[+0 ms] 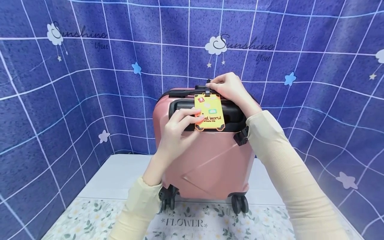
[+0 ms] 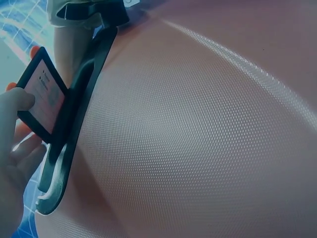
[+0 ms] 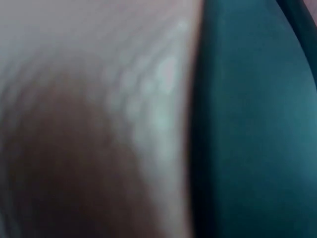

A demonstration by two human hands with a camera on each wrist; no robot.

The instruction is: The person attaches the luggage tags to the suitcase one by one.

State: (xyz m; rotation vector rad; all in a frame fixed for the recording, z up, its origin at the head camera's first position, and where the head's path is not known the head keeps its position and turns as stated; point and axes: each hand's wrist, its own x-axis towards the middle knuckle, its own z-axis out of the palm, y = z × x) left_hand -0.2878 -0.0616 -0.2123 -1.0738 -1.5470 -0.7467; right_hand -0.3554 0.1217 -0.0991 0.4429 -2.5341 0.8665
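Observation:
A pink suitcase (image 1: 210,160) stands upright on its wheels in the head view. Against its black top recess hangs a yellow luggage tag (image 1: 214,110) printed with a travel design. My left hand (image 1: 177,133) pinches the tag's left side, fingers on the printed face; the left wrist view shows the thumb on the tag's dark-framed back (image 2: 49,101). At the suitcase's top edge, my right hand (image 1: 230,87) pinches the tag's small black strap (image 1: 207,91) near the carry handle. Its far fingers are hidden. In the right wrist view only blurred close surfaces appear.
A blue gridded curtain (image 1: 186,60) hangs behind and at both sides. Under the suitcase lies a white surface with a flowered mat (image 1: 207,230). Black caster wheels (image 1: 239,203) show at the bottom. A black wrist device (image 1: 241,136) sits by the right sleeve.

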